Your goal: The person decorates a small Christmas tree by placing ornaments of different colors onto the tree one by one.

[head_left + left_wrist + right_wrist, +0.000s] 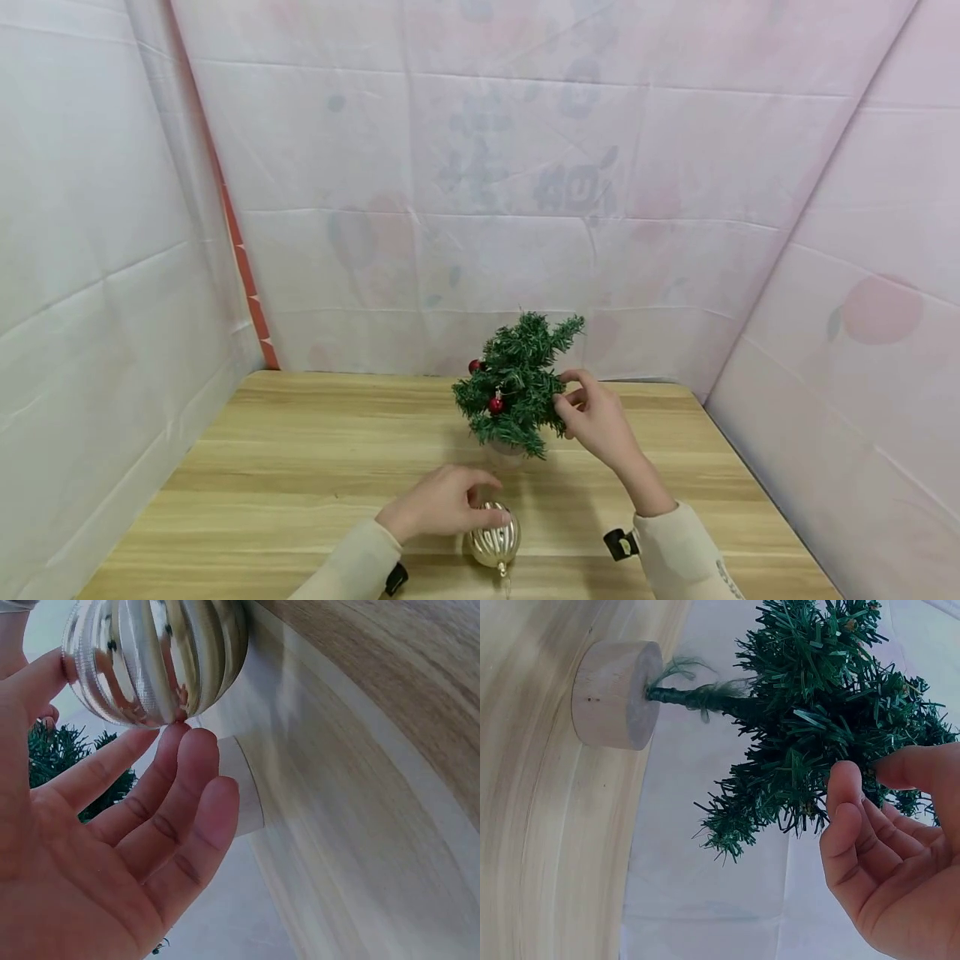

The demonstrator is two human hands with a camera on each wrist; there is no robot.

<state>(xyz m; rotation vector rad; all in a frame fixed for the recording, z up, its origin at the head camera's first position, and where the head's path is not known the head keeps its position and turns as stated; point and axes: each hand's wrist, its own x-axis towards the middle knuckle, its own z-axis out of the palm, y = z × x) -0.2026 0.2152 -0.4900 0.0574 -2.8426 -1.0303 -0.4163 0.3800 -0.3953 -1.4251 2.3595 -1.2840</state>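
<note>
A small artificial Christmas tree stands on a round pale wooden base. Two red baubles hang on it, a lower one and a higher one. My right hand pinches a green branch on the tree's right side between thumb and fingers; the fingertips are partly lost in the needles. In front of the tree is a ribbed gold bauble, its hanging loop towards me. My left hand has thumb and curved fingers about this bauble, the thumb touching it; some contact is hidden.
A wood-grain table carries everything. White printed cloth walls close it in at the back and both sides. A red strip runs down the back left corner. Black bands are on the sleeves.
</note>
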